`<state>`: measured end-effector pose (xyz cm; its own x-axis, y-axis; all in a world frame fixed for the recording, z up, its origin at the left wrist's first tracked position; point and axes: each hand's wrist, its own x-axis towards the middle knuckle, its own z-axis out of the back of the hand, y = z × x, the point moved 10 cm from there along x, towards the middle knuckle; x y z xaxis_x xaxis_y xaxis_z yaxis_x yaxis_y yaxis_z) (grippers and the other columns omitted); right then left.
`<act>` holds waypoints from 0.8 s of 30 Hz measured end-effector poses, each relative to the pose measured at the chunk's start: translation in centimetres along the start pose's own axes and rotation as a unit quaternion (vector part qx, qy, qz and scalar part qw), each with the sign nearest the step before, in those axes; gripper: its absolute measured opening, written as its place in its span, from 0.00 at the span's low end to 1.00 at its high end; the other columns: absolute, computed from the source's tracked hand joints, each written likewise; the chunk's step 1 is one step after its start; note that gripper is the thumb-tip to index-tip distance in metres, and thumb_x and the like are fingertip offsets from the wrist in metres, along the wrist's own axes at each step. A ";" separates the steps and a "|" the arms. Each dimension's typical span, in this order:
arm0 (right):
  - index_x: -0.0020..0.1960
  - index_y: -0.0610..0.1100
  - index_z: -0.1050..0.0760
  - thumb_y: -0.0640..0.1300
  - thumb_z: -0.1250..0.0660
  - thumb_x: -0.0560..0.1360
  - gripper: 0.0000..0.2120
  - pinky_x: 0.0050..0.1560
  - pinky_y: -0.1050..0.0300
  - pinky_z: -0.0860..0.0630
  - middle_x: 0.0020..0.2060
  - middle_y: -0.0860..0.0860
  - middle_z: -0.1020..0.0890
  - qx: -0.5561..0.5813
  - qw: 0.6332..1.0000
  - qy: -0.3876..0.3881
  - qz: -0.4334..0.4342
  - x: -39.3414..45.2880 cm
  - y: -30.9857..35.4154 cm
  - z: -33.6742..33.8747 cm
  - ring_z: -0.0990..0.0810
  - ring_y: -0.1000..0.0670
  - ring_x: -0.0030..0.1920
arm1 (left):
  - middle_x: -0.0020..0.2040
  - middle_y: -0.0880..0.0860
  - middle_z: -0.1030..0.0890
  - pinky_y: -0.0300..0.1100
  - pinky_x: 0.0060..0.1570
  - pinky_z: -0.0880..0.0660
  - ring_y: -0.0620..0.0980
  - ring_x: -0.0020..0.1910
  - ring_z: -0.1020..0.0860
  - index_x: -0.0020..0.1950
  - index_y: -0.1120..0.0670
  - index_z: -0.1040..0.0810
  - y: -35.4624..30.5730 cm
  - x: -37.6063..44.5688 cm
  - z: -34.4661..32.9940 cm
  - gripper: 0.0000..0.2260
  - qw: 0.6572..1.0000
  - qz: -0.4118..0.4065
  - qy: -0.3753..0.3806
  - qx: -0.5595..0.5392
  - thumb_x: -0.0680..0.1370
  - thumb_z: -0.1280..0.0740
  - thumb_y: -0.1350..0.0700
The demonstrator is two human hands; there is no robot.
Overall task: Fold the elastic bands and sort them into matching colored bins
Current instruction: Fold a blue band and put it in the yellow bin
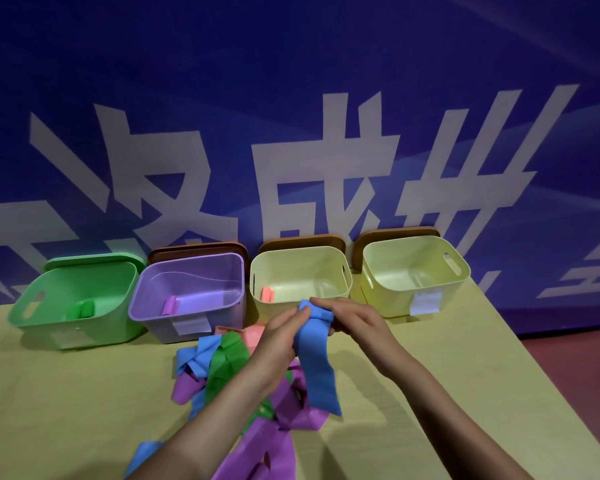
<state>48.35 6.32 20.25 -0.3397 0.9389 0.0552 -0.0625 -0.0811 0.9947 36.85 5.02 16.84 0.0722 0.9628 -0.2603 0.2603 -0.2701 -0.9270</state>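
Four bins (187,292), three folded bands inside them (169,305), two hands (354,317), one heap of loose bands (229,362)

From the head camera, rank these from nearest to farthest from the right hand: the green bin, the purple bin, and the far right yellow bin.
Measured from the right hand:
1. Far right yellow bin, just beyond the hand and to its right.
2. Purple bin, further off to the left.
3. Green bin, at the far left end of the row.
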 end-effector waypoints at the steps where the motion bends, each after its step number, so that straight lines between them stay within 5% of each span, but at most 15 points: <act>1: 0.60 0.48 0.19 0.53 0.37 0.74 0.18 0.52 0.59 0.23 0.51 0.43 0.18 0.018 0.999 -0.018 -0.019 0.1 -0.3 0.1 0.21 0.49 0.46 | 0.45 0.56 0.16 0.44 0.47 0.27 0.52 0.46 0.20 0.50 0.57 0.19 -0.4 -0.1 -0.1 0.10 1.000 -0.015 0.002 0.026 0.81 0.40 0.60; 4: 0.54 0.45 0.18 0.52 0.34 0.71 0.16 0.44 0.61 0.25 0.42 0.46 0.17 0.021 0.998 -0.042 -0.048 0.4 -0.5 -0.1 0.22 0.50 0.41 | 0.47 0.52 0.17 0.41 0.49 0.27 0.48 0.47 0.20 0.51 0.52 0.20 -1.6 -0.2 -0.5 0.10 0.991 -0.060 0.000 0.120 0.82 0.40 0.60; 7: 0.38 0.45 0.19 0.45 0.32 0.75 0.08 0.36 0.63 0.32 0.28 0.51 0.27 0.032 0.998 -0.046 -0.019 0.4 0.2 -0.4 0.30 0.52 0.32 | 0.49 0.56 0.19 0.41 0.48 0.29 0.49 0.46 0.23 0.51 0.52 0.22 -2.5 -0.4 -0.6 0.09 0.977 -0.095 -0.008 0.189 0.82 0.42 0.59; 13: 0.46 0.44 0.17 0.35 0.33 0.75 0.07 0.33 0.66 0.31 0.28 0.56 0.22 0.043 0.993 -0.107 0.008 0.6 0.9 0.1 0.29 0.59 0.30 | 0.44 0.53 0.21 0.33 0.42 0.29 0.47 0.43 0.24 0.49 0.51 0.24 -3.6 -0.8 -0.7 0.08 0.970 -0.128 -0.027 0.206 0.82 0.41 0.59; 16: 0.47 0.39 0.18 0.33 0.34 0.75 0.06 0.33 0.67 0.31 0.30 0.56 0.20 0.057 0.990 -0.127 0.031 0.6 1.3 0.1 0.27 0.60 0.31 | 0.45 0.54 0.20 0.39 0.46 0.28 0.47 0.44 0.23 0.48 0.50 0.22 -3.7 -0.8 -0.7 0.08 0.978 -0.124 -0.016 0.170 0.82 0.40 0.57; 18: 0.49 0.35 0.19 0.32 0.35 0.76 0.06 0.34 0.67 0.30 0.30 0.56 0.20 0.070 0.989 -0.125 0.037 0.6 1.3 -0.2 0.26 0.60 0.32 | 0.42 0.49 0.20 0.36 0.45 0.29 0.40 0.41 0.23 0.47 0.51 0.21 -4.0 -0.9 -0.5 0.08 0.979 -0.130 -0.021 0.158 0.82 0.40 0.56; 21: 0.50 0.37 0.19 0.34 0.33 0.76 0.06 0.33 0.66 0.31 0.30 0.58 0.21 0.057 0.990 -0.128 0.029 0.6 0.9 -1.0 0.27 0.60 0.31 | 0.36 0.42 0.23 0.29 0.42 0.31 0.30 0.36 0.26 0.46 0.56 0.21 -4.3 -0.9 0.6 0.11 0.972 -0.147 -0.069 0.171 0.82 0.41 0.57; 24: 0.50 0.44 0.17 0.43 0.32 0.74 0.08 0.36 0.67 0.33 0.30 0.58 0.23 -0.083 0.978 -0.160 0.105 0.4 2.4 -1.1 0.28 0.58 0.33 | 0.39 0.48 0.23 0.37 0.43 0.29 0.38 0.38 0.26 0.45 0.58 0.22 -3.7 -0.7 1.4 0.12 0.973 -0.142 -0.103 0.150 0.82 0.41 0.56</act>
<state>47.02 6.10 22.53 -0.0519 0.9499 0.3083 -0.1841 -0.3125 0.9319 34.48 5.31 20.11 -0.1638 0.9865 -0.0015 -0.0543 -0.0105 -0.9985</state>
